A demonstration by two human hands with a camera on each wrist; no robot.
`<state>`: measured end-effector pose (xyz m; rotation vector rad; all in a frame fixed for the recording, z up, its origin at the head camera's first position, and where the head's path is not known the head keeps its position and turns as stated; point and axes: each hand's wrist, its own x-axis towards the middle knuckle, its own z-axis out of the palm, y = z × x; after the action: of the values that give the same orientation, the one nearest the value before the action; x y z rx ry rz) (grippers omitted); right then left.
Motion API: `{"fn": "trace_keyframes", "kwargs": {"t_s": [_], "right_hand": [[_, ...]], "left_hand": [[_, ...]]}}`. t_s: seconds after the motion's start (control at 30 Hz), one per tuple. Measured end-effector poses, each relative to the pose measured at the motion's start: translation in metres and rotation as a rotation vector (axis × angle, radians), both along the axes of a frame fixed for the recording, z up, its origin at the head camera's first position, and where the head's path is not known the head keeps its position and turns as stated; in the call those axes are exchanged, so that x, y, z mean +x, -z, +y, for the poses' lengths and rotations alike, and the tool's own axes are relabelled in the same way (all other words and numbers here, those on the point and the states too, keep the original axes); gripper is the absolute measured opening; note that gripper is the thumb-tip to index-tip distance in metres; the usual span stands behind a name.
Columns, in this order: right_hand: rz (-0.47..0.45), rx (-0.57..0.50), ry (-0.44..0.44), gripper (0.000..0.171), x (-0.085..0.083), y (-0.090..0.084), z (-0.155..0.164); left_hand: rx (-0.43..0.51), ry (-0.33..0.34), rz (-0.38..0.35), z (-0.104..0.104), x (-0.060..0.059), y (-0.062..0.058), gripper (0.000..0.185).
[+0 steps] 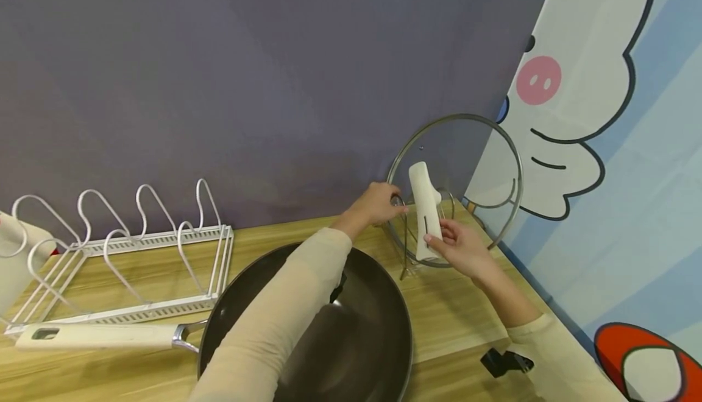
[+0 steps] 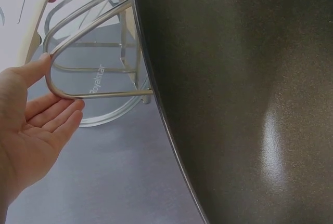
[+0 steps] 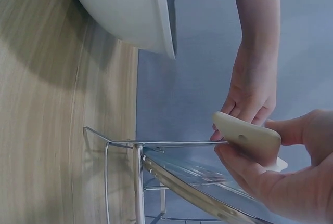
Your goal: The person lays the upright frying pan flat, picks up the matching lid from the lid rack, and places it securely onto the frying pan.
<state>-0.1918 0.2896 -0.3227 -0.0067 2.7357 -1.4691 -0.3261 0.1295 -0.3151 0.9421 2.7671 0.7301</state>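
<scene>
A glass lid with a metal rim (image 1: 465, 116) stands upright in a small metal wire rack (image 1: 405, 237) near the wall. Its long cream handle (image 1: 425, 207) faces me, and my right hand (image 1: 463, 248) grips the lower end between thumb and fingers. In the right wrist view the handle (image 3: 248, 136) is seen end-on, close above the rack's wires (image 3: 138, 177). My left hand (image 1: 375, 204) pinches a wire loop of the rack; the left wrist view shows thumb and fingers on the loop's rounded end (image 2: 52, 81).
A large dark pan (image 1: 356, 353) sits in front, under my left forearm, its cream handle (image 1: 104, 336) pointing left. On the left stands a white rack (image 1: 159, 312) with several wire loops. A grey wall rises behind, and a cartoon-printed panel (image 1: 614, 207) stands at right.
</scene>
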Motion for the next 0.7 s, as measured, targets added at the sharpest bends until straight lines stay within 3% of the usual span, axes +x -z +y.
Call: {"fn": "trace_keyframes", "kwargs": {"t_s": [0.17, 0.7], "right_hand": [[0.005, -0.016, 0.0, 0.057, -0.005, 0.001, -0.002], [0.008, 0.092, 0.011, 0.055, -0.022, 0.002, -0.006]], "left_hand": [[0.017, -0.023, 0.004, 0.002, -0.002, -0.002, 0.051], [0.054, -0.055, -0.046, 0.0, -0.001, 0.001, 0.05]]}}
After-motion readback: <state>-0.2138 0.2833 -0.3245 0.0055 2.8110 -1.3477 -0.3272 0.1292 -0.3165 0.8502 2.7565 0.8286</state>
